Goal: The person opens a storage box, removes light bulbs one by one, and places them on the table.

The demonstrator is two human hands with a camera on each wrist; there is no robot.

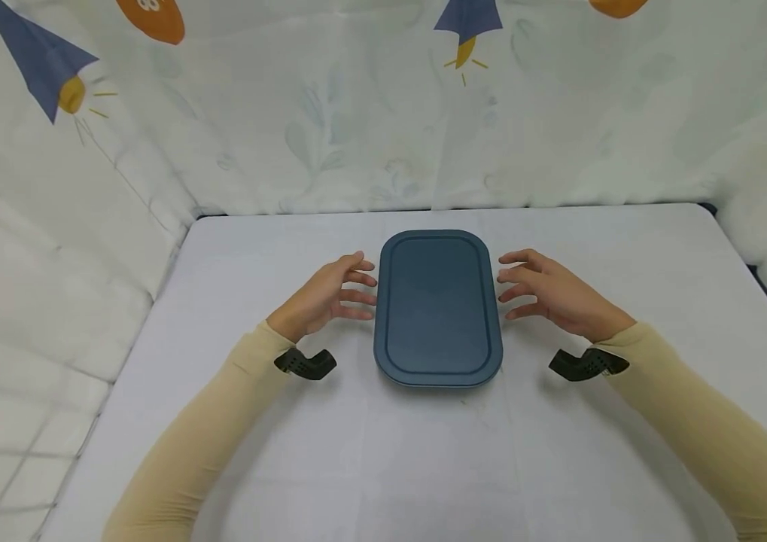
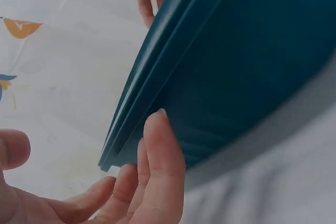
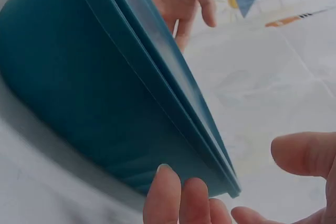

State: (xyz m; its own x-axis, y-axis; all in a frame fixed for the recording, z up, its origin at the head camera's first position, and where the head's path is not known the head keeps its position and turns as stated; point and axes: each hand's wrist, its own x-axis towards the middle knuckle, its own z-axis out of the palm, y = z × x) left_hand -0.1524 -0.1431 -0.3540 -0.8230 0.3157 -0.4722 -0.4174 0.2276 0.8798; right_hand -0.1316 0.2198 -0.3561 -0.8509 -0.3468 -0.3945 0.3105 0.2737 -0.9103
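Note:
A blue rectangular lidded container [image 1: 440, 305] with rounded corners sits on the white-covered table, its lid on. To its left is my left hand [image 1: 332, 295], fingers spread and slightly bent, the tips right at the container's side. My right hand [image 1: 551, 292] mirrors it on the other side, fingertips close to the wall. In the left wrist view the container's side wall [image 2: 226, 87] rises just beyond the fingers, with the thumb held apart. The right wrist view shows the opposite wall [image 3: 94, 93] behind the fingertips, the thumb likewise away from it.
The white tablecloth [image 1: 437, 467] spreads around the container. A pale curtain [image 1: 383, 113] with rocket prints hangs behind the table's far edge and along the left side. Dark wrist devices [image 1: 305, 364] sit below both hands.

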